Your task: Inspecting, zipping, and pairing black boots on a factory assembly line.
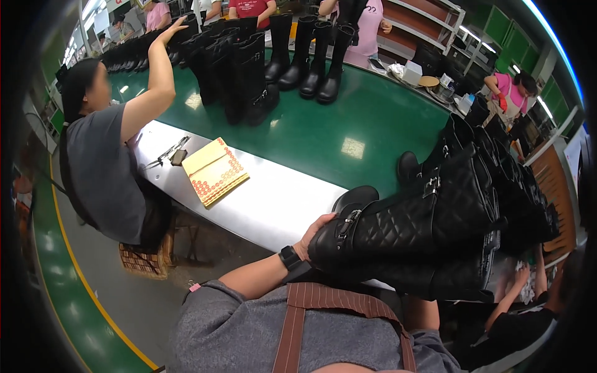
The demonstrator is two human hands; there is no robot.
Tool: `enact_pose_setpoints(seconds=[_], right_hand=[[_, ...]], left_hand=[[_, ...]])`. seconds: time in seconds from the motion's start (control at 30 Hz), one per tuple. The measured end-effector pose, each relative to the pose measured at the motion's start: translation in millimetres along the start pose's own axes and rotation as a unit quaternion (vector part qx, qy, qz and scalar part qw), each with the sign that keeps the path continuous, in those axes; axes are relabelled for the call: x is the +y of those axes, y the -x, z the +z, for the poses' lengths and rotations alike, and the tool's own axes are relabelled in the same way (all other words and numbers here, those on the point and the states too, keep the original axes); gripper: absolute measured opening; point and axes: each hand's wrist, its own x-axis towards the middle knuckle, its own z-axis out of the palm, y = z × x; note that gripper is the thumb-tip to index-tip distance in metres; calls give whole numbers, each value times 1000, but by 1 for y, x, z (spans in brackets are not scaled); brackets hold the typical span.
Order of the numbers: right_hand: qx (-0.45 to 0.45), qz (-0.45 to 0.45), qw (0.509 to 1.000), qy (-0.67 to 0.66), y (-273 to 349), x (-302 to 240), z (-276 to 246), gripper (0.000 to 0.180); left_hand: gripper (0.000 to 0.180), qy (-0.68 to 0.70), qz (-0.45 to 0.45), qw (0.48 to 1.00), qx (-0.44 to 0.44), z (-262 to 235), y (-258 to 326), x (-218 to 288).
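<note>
A pair of tall black boots [398, 227] with quilted shafts and buckled straps lies sideways in front of my chest. Their feet point left and the shaft openings face right. My left hand [315, 235], with a dark watch on the wrist, is closed around the foot end near the ankle buckle. Behind the boots my right hand is hidden; only its forearm [423, 314] shows below the shafts, so its grip cannot be seen.
A green conveyor belt [311, 133] carries standing black boots [305, 59] and more boots at the right [457, 140]. On the metal ledge [280, 205] lie a yellow cardboard stack [214, 172] and a small tool [171, 152]. A co-worker [112, 155] sits left; others work around.
</note>
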Motion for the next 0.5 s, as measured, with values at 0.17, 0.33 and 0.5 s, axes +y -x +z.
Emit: enact_pose_setpoints(seconds=[0.17,0.33,0.5], right_hand=[[90,27,996,-5,-28,-24,25,66],[3,180,795,-580,-52,-38,73,54],[-54,152,756,-634,-71,-46,76,56]], left_hand=[[53,-82,118,987,75,7,-7,0],[55,-107,179,976,66,29,-14,1],[57,-145,171,973,51,35,-6,11]])
